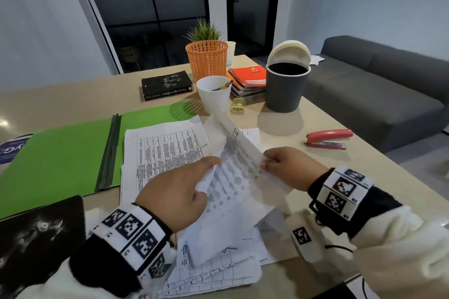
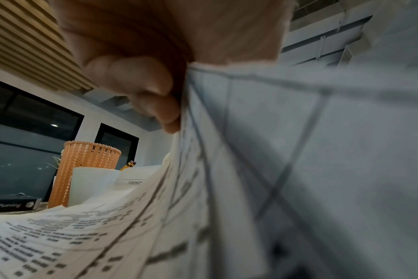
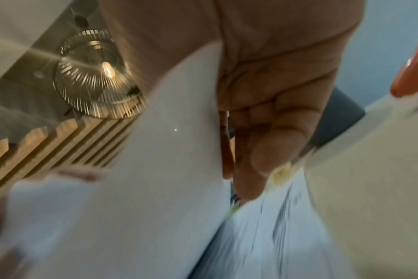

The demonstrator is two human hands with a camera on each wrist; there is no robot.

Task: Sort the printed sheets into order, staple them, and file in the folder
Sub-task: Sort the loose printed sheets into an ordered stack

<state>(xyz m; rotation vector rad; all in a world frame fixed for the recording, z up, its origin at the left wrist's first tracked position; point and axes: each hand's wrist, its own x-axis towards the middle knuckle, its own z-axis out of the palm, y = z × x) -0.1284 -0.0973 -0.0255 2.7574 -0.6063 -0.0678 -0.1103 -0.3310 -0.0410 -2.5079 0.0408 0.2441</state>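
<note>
I hold a printed sheet [image 1: 239,172] lifted and bent above a loose pile of printed sheets [image 1: 218,267] on the table. My left hand [image 1: 184,192] grips its left edge, thumb on top; the left wrist view shows my fingers [image 2: 153,105] curled against the paper [image 2: 298,151]. My right hand [image 1: 284,165] pinches the sheet's right edge, seen in the right wrist view as a white sheet [image 3: 155,169] against my palm. Another printed page [image 1: 165,150] lies flat beside the open green folder [image 1: 60,160]. A red stapler [image 1: 329,139] rests to the right.
At the back of the table stand an orange mesh basket [image 1: 207,59], a white cup with pencils [image 1: 213,93], a grey bin with a raised lid [image 1: 286,85], spiral notebooks [image 1: 247,79], a black book [image 1: 166,85] and a yellow sharpener [image 1: 238,105]. A grey sofa [image 1: 379,85] is right.
</note>
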